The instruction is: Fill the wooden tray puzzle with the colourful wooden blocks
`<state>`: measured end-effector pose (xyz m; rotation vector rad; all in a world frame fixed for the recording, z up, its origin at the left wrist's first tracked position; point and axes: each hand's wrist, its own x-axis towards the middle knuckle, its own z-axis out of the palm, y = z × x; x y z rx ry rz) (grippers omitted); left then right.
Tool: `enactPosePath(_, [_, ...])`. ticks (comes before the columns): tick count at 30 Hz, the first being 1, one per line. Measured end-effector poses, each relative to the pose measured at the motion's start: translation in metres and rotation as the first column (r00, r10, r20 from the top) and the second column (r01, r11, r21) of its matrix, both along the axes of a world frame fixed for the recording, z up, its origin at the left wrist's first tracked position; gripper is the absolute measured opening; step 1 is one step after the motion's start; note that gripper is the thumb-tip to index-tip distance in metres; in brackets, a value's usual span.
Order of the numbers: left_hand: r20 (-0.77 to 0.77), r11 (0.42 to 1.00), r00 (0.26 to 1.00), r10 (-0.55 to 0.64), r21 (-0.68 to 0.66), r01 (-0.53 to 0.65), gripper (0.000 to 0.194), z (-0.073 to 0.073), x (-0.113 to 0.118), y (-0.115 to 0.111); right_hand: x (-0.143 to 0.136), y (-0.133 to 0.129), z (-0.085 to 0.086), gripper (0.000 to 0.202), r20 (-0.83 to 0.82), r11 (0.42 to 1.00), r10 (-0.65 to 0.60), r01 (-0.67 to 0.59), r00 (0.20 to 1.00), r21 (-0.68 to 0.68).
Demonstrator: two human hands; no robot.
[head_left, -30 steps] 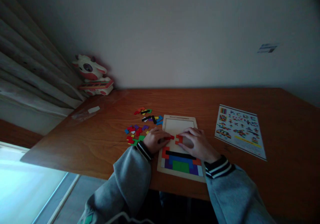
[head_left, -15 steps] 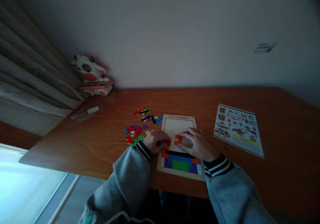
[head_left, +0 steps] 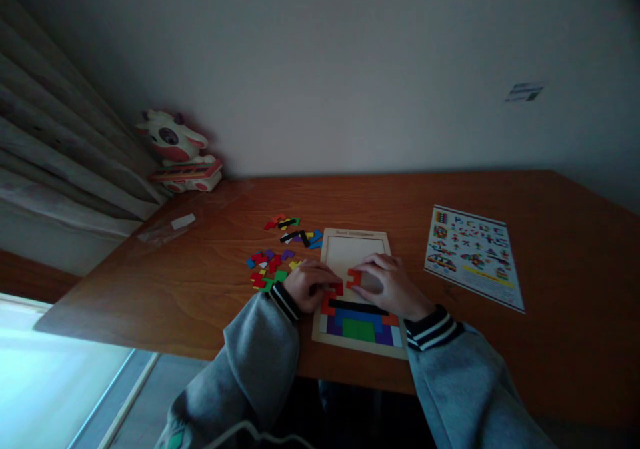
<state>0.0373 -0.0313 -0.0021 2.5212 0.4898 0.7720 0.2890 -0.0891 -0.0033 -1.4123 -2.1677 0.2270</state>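
Over the middle of a wooden puzzle board (head_left: 360, 351), my left hand (head_left: 313, 285) pinches a red puzzle piece (head_left: 339, 289). My right hand (head_left: 393, 285) grips an orange puzzle piece (head_left: 355, 277) between thumb and fingers, a small gap to the right of the red one. Fitted pieces fill the board's near part: a long black bar (head_left: 359, 307), a blue piece (head_left: 360, 318), a green block (head_left: 358, 329), with purple, white and orange ones at the sides. The far part of the board shows its bare pale base.
Loose coloured puzzle pieces (head_left: 275, 263) lie scattered left of the board. A printed pattern sheet (head_left: 475, 255) rests to the right. At the back left stands a cow-shaped toy keyboard (head_left: 183, 152), with a clear plastic bag (head_left: 167, 227) in front. The wooden table (head_left: 200, 302) ends at a wall behind.
The red piece in my left hand has turned a little and shifted slightly right. My right hand keeps hold of the orange piece. The whole view has shifted slightly.
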Motion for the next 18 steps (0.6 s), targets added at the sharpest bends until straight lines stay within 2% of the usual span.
enactPosePath(5, [0.008,0.999,1.000,-0.024,-0.020,0.024,0.057,0.0043,-0.0001,-0.0021,-0.0001,-0.0013,0.0025,0.026,-0.025,1.000,0.006,-0.007,1.000,-0.014])
enactPosePath(18, [-0.023,1.000,1.000,-0.019,-0.014,0.018,0.055,0.0041,-0.0016,-0.0027,0.0007,0.0003,-0.0009,0.029,-0.011,1.000,0.008,-0.008,1.000,0.004])
